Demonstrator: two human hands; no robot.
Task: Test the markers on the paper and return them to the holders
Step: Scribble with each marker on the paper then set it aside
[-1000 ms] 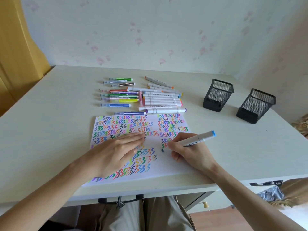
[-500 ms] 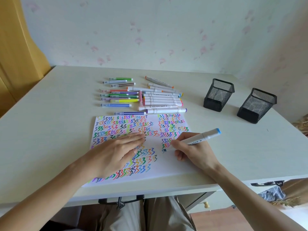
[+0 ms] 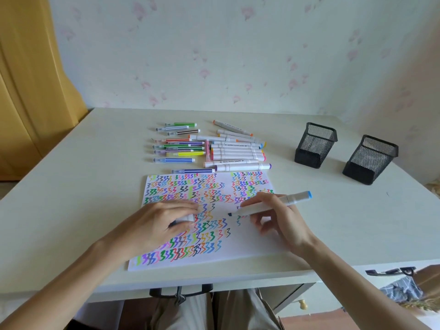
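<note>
Pale wallpaper with faint pink petal marks backs a smooth off-white bench (image 3: 71, 210), and a yellow wooden panel (image 3: 31, 86) stands at the far left.

On the bench's far middle lie thin striped plastic pens (image 3: 177, 145) in a loose column, and just to their right a bunch of fat white-barrelled markers (image 3: 235, 151) with coloured end caps, most lying side by side. Nearer me sits a white sheet of paper (image 3: 250, 248), flat, covered in rows of small zigzag squiggles in many colours, with a bare patch at its lower right.

My left hand (image 3: 157, 225) lies on the paper's middle, fingers bent over a small white cap (image 3: 187, 219) that it holds against the sheet. My right hand (image 3: 278, 217) pinches a thick white marker with a light blue end cap (image 3: 269, 204); the barrel slants up to the right and its dark chisel tip is just above or on the paper beside a few fresh blue-green squiggles, and I cannot tell whether it touches. The two hands are apart.

Well to the right stand two square black wire-mesh holders (image 3: 314, 145), near each other with nothing showing in them, the nearer one (image 3: 370, 159) further right.

Below the bench edge are beige trousers (image 3: 214, 313) and a black handle.
</note>
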